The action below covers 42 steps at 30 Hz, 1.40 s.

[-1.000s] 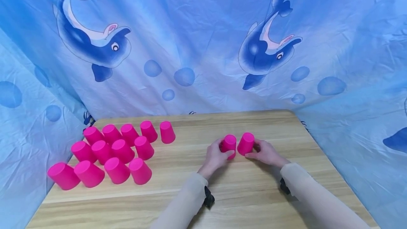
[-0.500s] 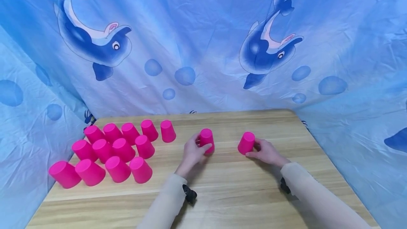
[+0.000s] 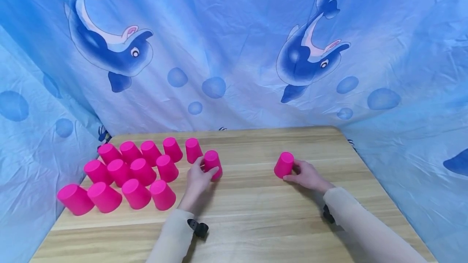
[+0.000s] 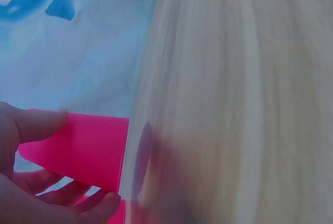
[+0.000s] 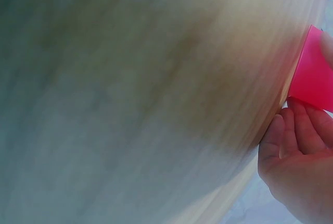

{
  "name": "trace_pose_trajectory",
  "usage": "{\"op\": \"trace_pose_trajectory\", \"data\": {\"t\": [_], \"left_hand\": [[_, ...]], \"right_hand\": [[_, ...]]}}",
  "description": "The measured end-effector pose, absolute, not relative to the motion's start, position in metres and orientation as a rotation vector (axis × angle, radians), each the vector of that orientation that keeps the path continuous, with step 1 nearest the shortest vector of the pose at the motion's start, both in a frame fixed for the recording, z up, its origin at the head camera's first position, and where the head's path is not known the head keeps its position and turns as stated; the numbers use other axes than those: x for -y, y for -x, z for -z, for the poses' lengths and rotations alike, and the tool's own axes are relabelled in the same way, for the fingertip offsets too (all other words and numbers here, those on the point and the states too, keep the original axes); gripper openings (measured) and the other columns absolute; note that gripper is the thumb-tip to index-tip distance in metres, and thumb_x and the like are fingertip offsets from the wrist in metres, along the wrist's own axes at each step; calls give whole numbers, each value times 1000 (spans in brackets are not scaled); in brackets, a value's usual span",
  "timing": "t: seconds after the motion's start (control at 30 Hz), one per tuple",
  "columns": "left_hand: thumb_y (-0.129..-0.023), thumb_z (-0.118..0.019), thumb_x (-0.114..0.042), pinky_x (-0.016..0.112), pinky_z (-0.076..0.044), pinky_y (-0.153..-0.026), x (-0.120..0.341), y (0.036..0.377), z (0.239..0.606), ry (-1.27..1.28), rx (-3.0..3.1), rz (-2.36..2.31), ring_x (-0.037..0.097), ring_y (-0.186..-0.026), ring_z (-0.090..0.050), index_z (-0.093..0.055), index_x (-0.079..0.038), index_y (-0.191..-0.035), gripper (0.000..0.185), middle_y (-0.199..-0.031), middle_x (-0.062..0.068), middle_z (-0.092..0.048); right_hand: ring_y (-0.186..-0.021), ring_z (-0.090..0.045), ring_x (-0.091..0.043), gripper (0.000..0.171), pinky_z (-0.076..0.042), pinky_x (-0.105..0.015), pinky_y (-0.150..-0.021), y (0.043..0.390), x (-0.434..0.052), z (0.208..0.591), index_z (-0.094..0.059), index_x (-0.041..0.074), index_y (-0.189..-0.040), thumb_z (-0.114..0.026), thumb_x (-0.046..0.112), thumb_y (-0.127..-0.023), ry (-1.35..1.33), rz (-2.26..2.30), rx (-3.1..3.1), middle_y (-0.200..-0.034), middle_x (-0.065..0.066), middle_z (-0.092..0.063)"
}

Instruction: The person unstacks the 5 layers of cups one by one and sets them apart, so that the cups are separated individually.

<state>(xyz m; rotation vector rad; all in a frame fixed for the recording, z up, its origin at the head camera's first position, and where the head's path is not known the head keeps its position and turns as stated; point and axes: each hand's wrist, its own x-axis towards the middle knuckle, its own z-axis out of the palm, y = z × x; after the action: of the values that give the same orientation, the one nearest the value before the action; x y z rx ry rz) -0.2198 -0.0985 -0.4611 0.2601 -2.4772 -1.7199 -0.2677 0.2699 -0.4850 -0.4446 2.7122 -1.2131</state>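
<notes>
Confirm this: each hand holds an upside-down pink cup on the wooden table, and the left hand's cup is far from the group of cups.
Not quite. The left hand holds its pink cup right beside the group of cups, as the head view shows. The right hand holds the other cup on the wooden table.

— How's the light?
— Bright and even from above in the head view; soft shadows under the hands on the desk (image 3: 256, 214), and the desk edges bow slightly.
— The wrist views?
— Both blurred: the wood grain smears, and the right one darkens toward its top left corner.
</notes>
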Motion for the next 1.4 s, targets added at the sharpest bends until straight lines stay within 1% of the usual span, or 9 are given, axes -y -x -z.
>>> {"op": "trace_pose_trajectory", "data": {"t": [0.17,0.27,0.37,0.57,0.7,0.83,1.07,1.4], "left_hand": [[-88,-70,-16,47,-41,-99,114,211,462,-357,2465,1804,32,-120,-46,-36,-6,-141,64,-132,15,-47],[-89,-68,-17,48,-39,-100,120,207,461,-392,2456,1806,33,-122,-42,-31,-7,-144,67,-135,14,-43],[-90,-66,-14,50,-39,-100,124,207,460,-395,2457,1759,35,-124,-41,-28,-6,-146,68,-137,17,-41],[-91,-64,-10,51,-38,-100,130,206,460,-416,2451,1697,36,-125,-39,-24,-4,-148,71,-139,19,-40],[-90,-64,-11,51,-37,-101,133,204,462,-434,2426,1714,35,-126,-38,-24,-5,-148,71,-139,17,-39],[-89,-66,-11,53,-37,-101,135,203,462,-435,2426,1678,35,-125,-38,-28,-6,-147,69,-138,17,-40],[-90,-64,-11,53,-36,-101,139,205,465,-444,2446,1617,36,-122,-41,-32,-4,-142,61,-135,19,-43],[-90,-64,-10,54,-34,-102,139,206,465,-431,2448,1608,36,-123,-41,-31,-4,-142,61,-136,19,-43]], "right_hand": [[-115,-54,-36,58,-43,-49,-95,268,-271,485,-55,-1,-127,-80,22,-79,444,1219,-2714,-122,-18,-60],[-115,-55,-36,57,-43,-49,-96,268,-270,485,-55,0,-126,-80,21,-79,433,1220,-2713,-122,-17,-60],[-115,-54,-36,57,-43,-49,-96,268,-270,485,-55,0,-127,-79,22,-80,432,1204,-2719,-122,-17,-60],[-117,-53,-36,60,-42,-49,-96,268,-270,485,-54,0,-129,-79,23,-80,416,1198,-2721,-124,-18,-58],[-116,-53,-36,61,-43,-48,-96,268,-270,486,-54,0,-129,-80,23,-79,411,1201,-2718,-124,-17,-59],[-116,-53,-36,61,-43,-48,-96,268,-270,486,-53,1,-130,-80,22,-79,406,1196,-2717,-125,-17,-58],[-116,-53,-37,61,-43,-48,-96,268,-270,485,-53,0,-130,-79,22,-80,423,1197,-2721,-124,-18,-58],[-116,-53,-37,59,-42,-49,-97,266,-269,484,-53,-1,-130,-79,19,-80,428,1202,-2714,-124,-18,-58]]}}
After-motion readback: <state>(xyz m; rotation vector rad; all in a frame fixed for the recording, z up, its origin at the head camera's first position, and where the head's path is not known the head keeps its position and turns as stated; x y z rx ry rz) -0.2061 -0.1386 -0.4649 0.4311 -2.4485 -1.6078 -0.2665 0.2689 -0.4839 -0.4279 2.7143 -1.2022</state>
